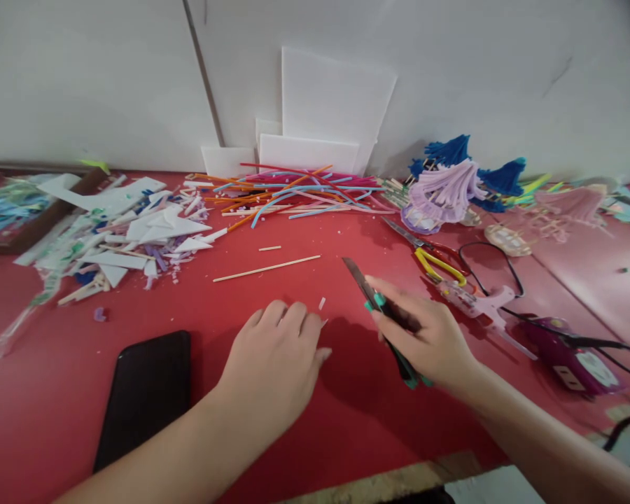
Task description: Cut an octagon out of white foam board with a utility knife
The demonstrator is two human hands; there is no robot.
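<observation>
My right hand (425, 332) is wrapped round a black and green utility knife (399, 350). The knife's dark blade is out and points up and left, above the red table. Lower and to the left, my left hand (276, 357) rests with its back up and its fingers curled under, the thumb out to the side. Its fingertips are hidden, and a thin pale sliver (324, 323) shows beside the index finger. A tiny white piece (322, 303) lies just beyond that hand. Farther off are a thin wooden stick (267, 269) and a short stick piece (269, 248).
A black phone (144, 395) lies left of my left arm. White foam scraps (157, 224) pile up at the left, and coloured pipe cleaners (304, 192) lie behind. To the right are yellow-handled pliers (438, 264), a pink glue gun (477, 304) with its cord, and purple fuzzy craft (444, 192).
</observation>
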